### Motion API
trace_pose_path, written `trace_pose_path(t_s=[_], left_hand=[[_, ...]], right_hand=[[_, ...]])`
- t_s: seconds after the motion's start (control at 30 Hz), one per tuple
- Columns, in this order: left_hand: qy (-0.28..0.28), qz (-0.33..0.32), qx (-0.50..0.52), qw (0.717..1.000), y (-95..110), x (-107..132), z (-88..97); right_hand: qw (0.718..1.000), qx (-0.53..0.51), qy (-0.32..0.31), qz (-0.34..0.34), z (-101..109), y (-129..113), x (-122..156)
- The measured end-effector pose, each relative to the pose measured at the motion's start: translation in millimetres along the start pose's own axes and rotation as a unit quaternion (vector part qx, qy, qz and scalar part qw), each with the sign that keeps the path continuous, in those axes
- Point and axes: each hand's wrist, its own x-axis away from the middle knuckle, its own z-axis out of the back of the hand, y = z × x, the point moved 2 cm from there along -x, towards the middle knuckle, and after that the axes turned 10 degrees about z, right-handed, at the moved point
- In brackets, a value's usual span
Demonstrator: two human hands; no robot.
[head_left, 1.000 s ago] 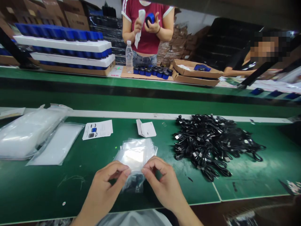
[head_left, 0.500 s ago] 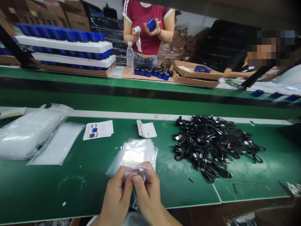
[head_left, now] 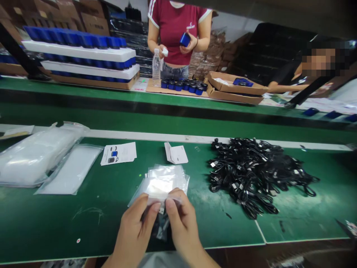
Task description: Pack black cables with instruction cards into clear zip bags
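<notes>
At the lower centre of the frame, a small clear bag [head_left: 160, 230] hangs between the left hand [head_left: 136, 219] and the right hand [head_left: 182, 220], each pinching its upper edge between thumb and curled fingers. A metal plug [head_left: 161, 210] shows between the thumbs, apparently inside with a dark cable. The bag should be light, limp and rather slippery, its thin film easily creased; the two top corners look the surest hold. Just above lie loose flat bags [head_left: 166, 182]; a heap of black cables [head_left: 251, 173] fills the right middle.
</notes>
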Motion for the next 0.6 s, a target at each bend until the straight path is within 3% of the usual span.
trace_pose_path(t_s=[0.2,0.4,0.6], left_hand=[[-0.078,0.066,0.067,0.993,10.9,-5.8,11.2],[-0.150,0.090,0.092,0.980,19.2,-4.2,16.1],[-0.134,0.048,0.049,0.989,22.6,-5.1,19.6]], right_hand=[[0.999,-0.020,-0.038,-0.015,17.5,-19.5,-11.4],[0.999,-0.029,-0.042,0.003,17.3,-28.3,-7.4],[0.998,0.001,-0.048,0.029,17.4,-30.4,-5.0]])
